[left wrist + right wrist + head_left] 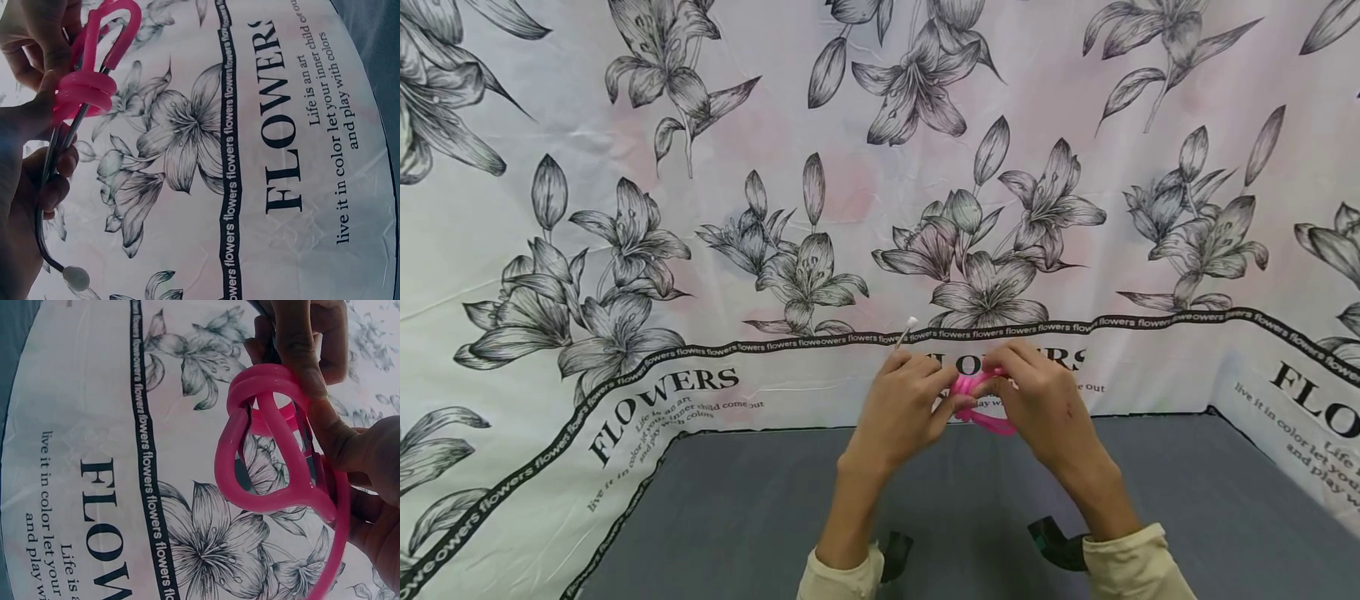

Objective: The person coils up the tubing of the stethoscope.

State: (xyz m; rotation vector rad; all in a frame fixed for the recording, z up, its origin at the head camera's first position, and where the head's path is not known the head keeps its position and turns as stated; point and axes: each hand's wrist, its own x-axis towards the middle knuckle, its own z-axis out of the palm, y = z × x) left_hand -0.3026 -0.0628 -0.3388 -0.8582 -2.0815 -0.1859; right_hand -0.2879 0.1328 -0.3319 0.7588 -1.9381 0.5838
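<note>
Both hands hold a stethoscope up above the grey tabletop. Its pink tubing (250, 499) is coiled around the metal ear tubes (65, 140) and forms a loop. My left hand (898, 408) grips the metal tubes just below the coil, and a white ear tip (76, 278) sticks out past its fingers. With thumb and fingers my right hand (1048, 404) pinches the pink tubing beside the loop. In the right wrist view a length of tubing hangs down from those fingers. The chest piece is not visible.
The grey tabletop (745, 508) lies below the hands. Behind it hangs a white cloth (850, 275) printed with lilies and lettering, which also runs along the sides. Dark straps (1056, 542) sit at the wrists, by the cream sleeves (1138, 567).
</note>
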